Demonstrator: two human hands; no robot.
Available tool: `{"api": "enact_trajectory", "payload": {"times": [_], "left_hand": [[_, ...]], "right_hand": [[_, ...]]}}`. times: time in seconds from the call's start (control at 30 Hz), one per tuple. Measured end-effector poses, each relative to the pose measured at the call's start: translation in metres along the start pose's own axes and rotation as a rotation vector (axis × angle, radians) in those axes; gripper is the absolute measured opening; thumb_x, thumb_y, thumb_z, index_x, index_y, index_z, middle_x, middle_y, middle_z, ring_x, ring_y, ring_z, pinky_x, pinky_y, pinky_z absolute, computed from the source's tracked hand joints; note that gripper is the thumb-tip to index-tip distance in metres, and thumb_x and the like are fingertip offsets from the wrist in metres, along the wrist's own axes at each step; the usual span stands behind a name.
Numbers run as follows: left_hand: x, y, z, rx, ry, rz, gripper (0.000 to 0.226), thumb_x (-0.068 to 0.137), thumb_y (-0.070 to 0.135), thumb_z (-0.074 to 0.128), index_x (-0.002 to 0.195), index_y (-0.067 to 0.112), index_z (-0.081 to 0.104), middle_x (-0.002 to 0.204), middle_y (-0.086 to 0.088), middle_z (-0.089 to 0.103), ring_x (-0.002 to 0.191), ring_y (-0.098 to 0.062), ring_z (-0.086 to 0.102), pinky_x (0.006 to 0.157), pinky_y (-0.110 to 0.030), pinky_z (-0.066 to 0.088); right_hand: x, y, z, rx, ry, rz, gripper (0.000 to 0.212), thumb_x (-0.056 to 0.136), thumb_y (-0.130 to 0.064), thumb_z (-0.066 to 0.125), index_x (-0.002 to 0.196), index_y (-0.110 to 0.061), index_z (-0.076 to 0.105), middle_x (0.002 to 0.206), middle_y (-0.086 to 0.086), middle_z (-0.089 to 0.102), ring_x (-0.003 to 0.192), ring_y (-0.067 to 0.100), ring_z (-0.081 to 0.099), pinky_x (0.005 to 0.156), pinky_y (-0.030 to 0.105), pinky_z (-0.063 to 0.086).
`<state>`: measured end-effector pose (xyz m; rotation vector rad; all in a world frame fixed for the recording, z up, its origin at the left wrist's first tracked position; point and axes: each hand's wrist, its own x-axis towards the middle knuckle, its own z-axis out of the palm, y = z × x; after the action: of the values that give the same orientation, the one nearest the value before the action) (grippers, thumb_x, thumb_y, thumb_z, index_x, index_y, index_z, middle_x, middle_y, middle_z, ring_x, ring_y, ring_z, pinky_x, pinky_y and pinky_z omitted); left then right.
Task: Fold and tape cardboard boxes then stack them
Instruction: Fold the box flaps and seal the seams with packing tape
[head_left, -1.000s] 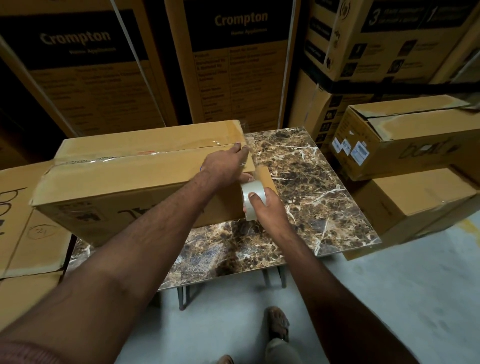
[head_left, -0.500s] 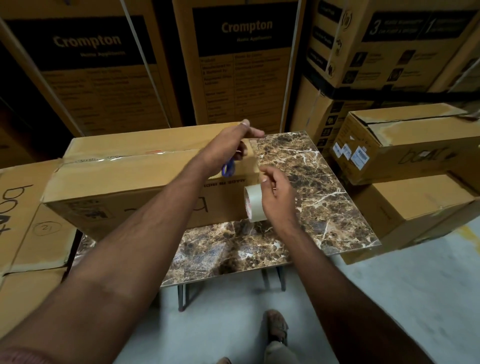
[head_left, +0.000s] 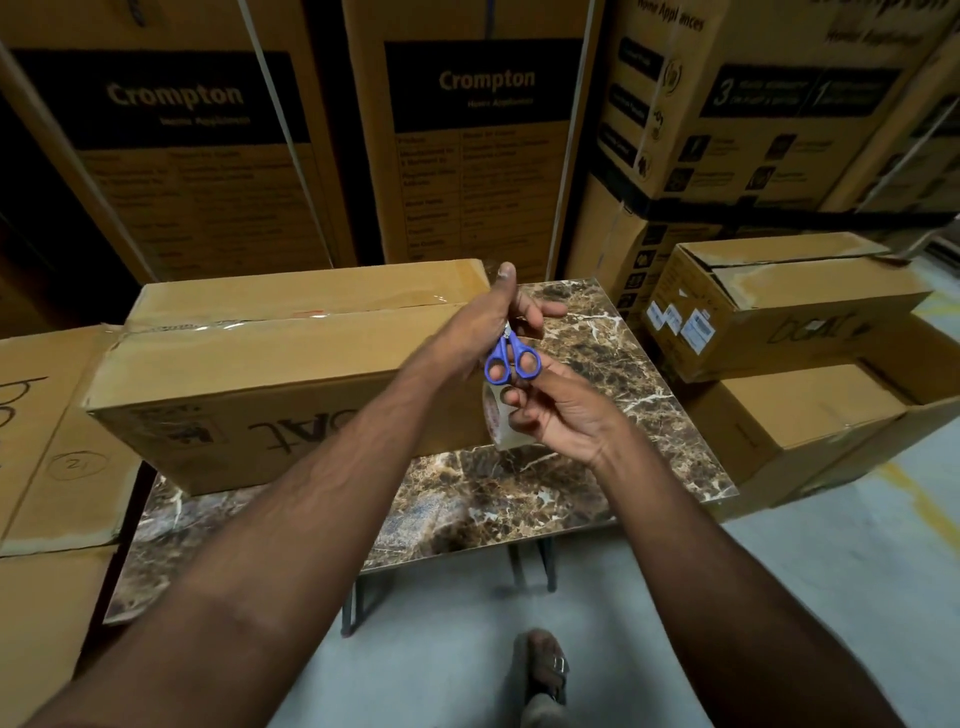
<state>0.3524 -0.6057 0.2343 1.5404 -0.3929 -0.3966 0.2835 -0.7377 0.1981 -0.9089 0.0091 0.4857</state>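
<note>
On the marble surface (head_left: 597, 431) the box (head_left: 291, 364) is sitting with its top seam already taped. Left hand (head_left: 498, 327) is gripping blue scissors (head_left: 511, 358), right hand (head_left: 561, 415) is holding the tape roll (head_left: 496, 423). Looks like cutting and stacking are remaining.

Bare counter (head_left: 597, 415) lies open right of and below the hands (head_left: 519, 374); a taped box (head_left: 270, 374) blocks the left, stacked cartons (head_left: 467, 156) wall off beyond.
</note>
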Motion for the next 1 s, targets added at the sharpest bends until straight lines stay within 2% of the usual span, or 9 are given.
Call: {"api": "enact_trajectory", "payload": {"times": [0.13, 0.3, 0.4, 0.5, 0.57, 0.67, 0.73, 0.83, 1.0], "left_hand": [[-0.002, 0.002, 0.008, 0.088, 0.053, -0.021, 0.075, 0.104, 0.056, 0.010, 0.077, 0.008, 0.061, 0.120, -0.007, 0.071, 0.101, -0.026, 0.070, 0.090, -0.038, 0.052], [-0.010, -0.012, 0.009, 0.274, 0.233, -0.312, 0.069, 0.100, 0.067, 0.013, 0.081, 0.015, 0.055, 0.076, -0.005, 0.056, 0.069, -0.015, 0.047, 0.067, -0.032, 0.038], [-0.023, -0.032, 0.006, 0.568, 0.232, -0.644, 0.061, 0.102, 0.060, 0.035, 0.109, 0.006, 0.062, 0.099, -0.012, 0.065, 0.079, -0.016, 0.058, 0.072, -0.030, 0.048], [-0.025, -0.049, 0.021, 0.533, 0.264, -0.687, 0.067, 0.101, 0.058, 0.040, 0.135, 0.001, 0.052, 0.116, -0.015, 0.064, 0.092, -0.022, 0.062, 0.061, -0.026, 0.046], [-0.019, -0.062, 0.028, 0.458, 0.442, -0.649, 0.070, 0.099, 0.059, 0.044, 0.136, -0.001, 0.051, 0.129, -0.017, 0.060, 0.105, -0.028, 0.062, 0.068, -0.029, 0.047], [-0.011, -0.075, 0.036, 0.287, 0.597, -0.560, 0.052, 0.099, 0.049, 0.054, 0.110, -0.001, 0.061, 0.113, -0.015, 0.065, 0.097, -0.025, 0.063, 0.062, -0.028, 0.043], [-0.014, -0.078, 0.043, 0.159, 0.615, -0.512, 0.035, 0.099, 0.043, 0.057, 0.098, 0.008, 0.056, 0.105, -0.009, 0.061, 0.085, -0.018, 0.057, 0.061, -0.028, 0.041], [-0.024, -0.077, 0.048, 0.115, 0.553, -0.534, 0.032, 0.099, 0.044, 0.058, 0.106, 0.014, 0.051, 0.112, -0.009, 0.058, 0.096, -0.022, 0.056, 0.068, -0.032, 0.046], [-0.031, -0.073, 0.050, 0.104, 0.621, -0.551, 0.030, 0.099, 0.042, 0.058, 0.106, 0.013, 0.052, 0.116, -0.012, 0.059, 0.111, -0.031, 0.058, 0.092, -0.045, 0.051]], "right_hand": [[-0.002, -0.019, -0.002, -0.149, -0.096, 0.032, 0.035, 0.089, -0.009, 0.060, 0.124, -0.010, 0.058, 0.091, 0.010, 0.071, 0.057, 0.006, 0.058, 0.043, 0.010, 0.039], [0.001, -0.057, -0.044, -0.953, 0.023, 0.038, 0.033, 0.094, 0.000, 0.063, 0.123, -0.014, 0.062, 0.093, 0.012, 0.068, 0.068, 0.013, 0.061, 0.055, 0.021, 0.051], [0.011, -0.078, -0.079, -1.377, 0.036, 0.115, 0.029, 0.095, 0.001, 0.060, 0.118, -0.015, 0.064, 0.103, 0.013, 0.063, 0.076, 0.019, 0.063, 0.060, 0.025, 0.054], [0.028, -0.102, -0.094, -1.594, -0.091, 0.251, 0.029, 0.094, 0.004, 0.061, 0.120, -0.007, 0.064, 0.108, 0.016, 0.065, 0.084, 0.023, 0.065, 0.074, 0.035, 0.060], [0.038, -0.112, -0.096, -1.678, -0.206, 0.353, 0.027, 0.093, 0.000, 0.064, 0.118, -0.010, 0.064, 0.107, 0.013, 0.066, 0.085, 0.020, 0.066, 0.071, 0.029, 0.058], [0.053, -0.120, -0.100, -1.651, -0.317, 0.468, 0.029, 0.093, -0.005, 0.066, 0.121, -0.012, 0.064, 0.103, 0.005, 0.066, 0.082, 0.017, 0.065, 0.066, 0.024, 0.053], [0.061, -0.129, -0.109, -1.553, -0.358, 0.513, 0.029, 0.094, -0.002, 0.064, 0.122, -0.010, 0.067, 0.102, 0.008, 0.067, 0.085, 0.022, 0.062, 0.071, 0.030, 0.052], [0.068, -0.133, -0.115, -1.437, -0.381, 0.540, 0.030, 0.094, -0.001, 0.064, 0.124, -0.007, 0.068, 0.097, 0.013, 0.069, 0.086, 0.029, 0.057, 0.074, 0.039, 0.048], [0.092, -0.124, -0.104, -1.460, -0.522, 0.566, 0.028, 0.096, -0.003, 0.062, 0.123, -0.008, 0.068, 0.073, -0.005, 0.071, 0.060, 0.008, 0.056, 0.054, 0.021, 0.045]]}}
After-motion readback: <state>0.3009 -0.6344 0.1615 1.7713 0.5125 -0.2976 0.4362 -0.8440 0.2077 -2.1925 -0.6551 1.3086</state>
